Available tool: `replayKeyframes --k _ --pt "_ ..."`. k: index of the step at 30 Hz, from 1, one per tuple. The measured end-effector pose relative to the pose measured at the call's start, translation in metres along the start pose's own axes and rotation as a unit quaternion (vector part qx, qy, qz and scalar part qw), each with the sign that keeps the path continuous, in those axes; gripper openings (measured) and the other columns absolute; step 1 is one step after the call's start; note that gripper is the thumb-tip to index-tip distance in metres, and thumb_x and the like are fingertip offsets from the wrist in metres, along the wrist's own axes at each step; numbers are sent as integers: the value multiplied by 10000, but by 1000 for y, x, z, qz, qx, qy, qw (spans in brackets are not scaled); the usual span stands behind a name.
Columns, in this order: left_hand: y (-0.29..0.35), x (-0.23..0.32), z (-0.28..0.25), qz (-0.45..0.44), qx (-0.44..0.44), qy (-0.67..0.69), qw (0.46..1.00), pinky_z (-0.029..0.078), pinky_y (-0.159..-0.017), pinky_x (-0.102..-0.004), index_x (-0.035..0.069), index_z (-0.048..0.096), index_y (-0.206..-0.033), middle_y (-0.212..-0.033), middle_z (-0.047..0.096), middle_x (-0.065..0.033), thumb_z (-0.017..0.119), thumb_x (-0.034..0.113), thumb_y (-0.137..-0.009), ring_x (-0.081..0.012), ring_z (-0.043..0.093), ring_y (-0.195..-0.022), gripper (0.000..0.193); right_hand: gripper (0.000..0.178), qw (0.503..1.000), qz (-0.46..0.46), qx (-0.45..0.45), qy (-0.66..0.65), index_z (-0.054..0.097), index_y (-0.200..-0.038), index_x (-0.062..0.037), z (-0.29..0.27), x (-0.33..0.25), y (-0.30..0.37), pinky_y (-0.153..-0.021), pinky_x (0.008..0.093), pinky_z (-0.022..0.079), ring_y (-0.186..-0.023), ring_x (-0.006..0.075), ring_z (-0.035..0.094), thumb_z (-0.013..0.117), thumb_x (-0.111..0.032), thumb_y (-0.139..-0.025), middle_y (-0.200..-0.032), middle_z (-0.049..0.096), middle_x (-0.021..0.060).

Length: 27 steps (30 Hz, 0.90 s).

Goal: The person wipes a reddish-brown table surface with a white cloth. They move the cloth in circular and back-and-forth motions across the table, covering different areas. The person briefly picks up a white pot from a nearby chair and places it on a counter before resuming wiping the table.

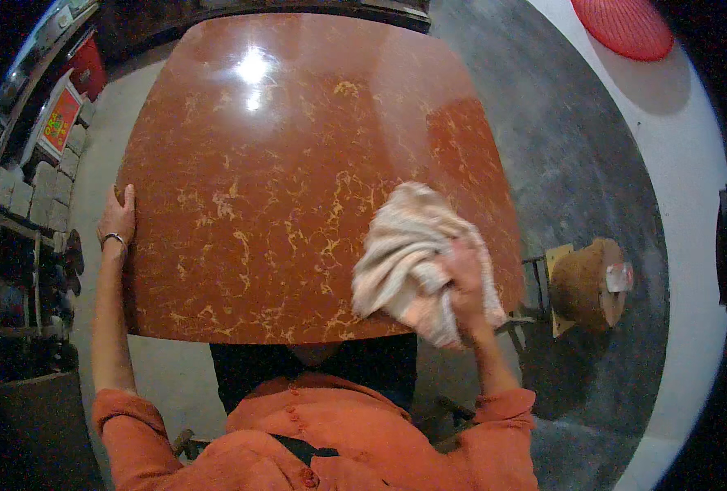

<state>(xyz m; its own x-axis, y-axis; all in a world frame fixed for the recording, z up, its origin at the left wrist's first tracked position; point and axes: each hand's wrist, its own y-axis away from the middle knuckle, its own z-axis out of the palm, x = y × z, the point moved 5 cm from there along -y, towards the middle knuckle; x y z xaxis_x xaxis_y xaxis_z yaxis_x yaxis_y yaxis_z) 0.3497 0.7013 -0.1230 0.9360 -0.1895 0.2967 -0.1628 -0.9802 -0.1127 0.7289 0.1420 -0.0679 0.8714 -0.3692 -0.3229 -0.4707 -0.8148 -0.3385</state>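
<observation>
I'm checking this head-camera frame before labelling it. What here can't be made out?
- Right hand: motion-blurred, its fingers buried in the striped cloth, so the grip is unclear.
- Table under the cloth: hidden by it.
- Left hand: fingertips curl over the table's edge, out of sight.
- Shelf items at the left rim: dark, bent by the fisheye.
- Red round thing: cut off by the top edge.

There were one table (281,188), one cloth (400,254), two hands (119,214) (464,282), one red fan (623,26) and one round stump (586,284).
</observation>
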Motion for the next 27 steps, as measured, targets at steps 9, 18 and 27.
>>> replayKeyframes --k 9,18,27 --pt "5 31 -8 14 -21 -6 1000 422 -912 -486 103 385 -1370 -1220 579 -181 370 599 -901 -387 546 -1111 683 433 974 124 187 -40 630 -1122 -39 4 186 -115 -904 403 440 -971 345 575 401 12 -759 -1054 619 180" --pt "12 20 -19 -11 -36 -11 999 416 -925 -475 109 368 -1388 -1265 552 -180 373 616 -891 -382 539 -1127 710 424 972 -188 -39 -137 593 -1181 -84 85 -87 -102 -1114 489 220 -1311 364 363 445 -49 -785 -1359 462 177" --pt "11 27 -9 -2 -17 -14 1000 415 -932 -474 87 379 -1381 -1262 552 -182 385 591 -896 -379 533 -1135 700 293 994 -42 26 -94 613 -1131 -31 27 77 -83 -966 335 401 -1093 237 545 592 -120 -853 -1136 606 116"
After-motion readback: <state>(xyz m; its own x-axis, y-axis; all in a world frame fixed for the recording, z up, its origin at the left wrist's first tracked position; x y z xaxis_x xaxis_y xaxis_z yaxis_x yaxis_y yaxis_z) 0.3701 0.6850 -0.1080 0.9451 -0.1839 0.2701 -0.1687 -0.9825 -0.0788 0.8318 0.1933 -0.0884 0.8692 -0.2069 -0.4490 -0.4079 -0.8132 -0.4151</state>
